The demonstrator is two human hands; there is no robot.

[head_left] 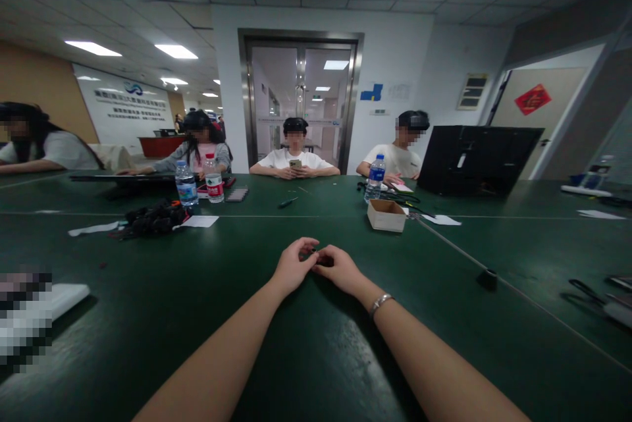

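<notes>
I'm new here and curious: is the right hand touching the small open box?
Apart: the head view shows green tabletop between right hand and box.

My bare left forearm (pixel 222 349) comes in from seven o'clock and slants up toward one; my bare right forearm (pixel 434 356) enters from five and angles toward eleven. Both wrists run almost straight into the hands, which meet just on the six o'clock side of centre. My left hand (pixel 292 266) bends its fingers over toward three o'clock, the thumb aimed at two. My right hand (pixel 340 269) curls inward, its thumb toward nine. How tightly my fingertips press, I can't make out.
</notes>
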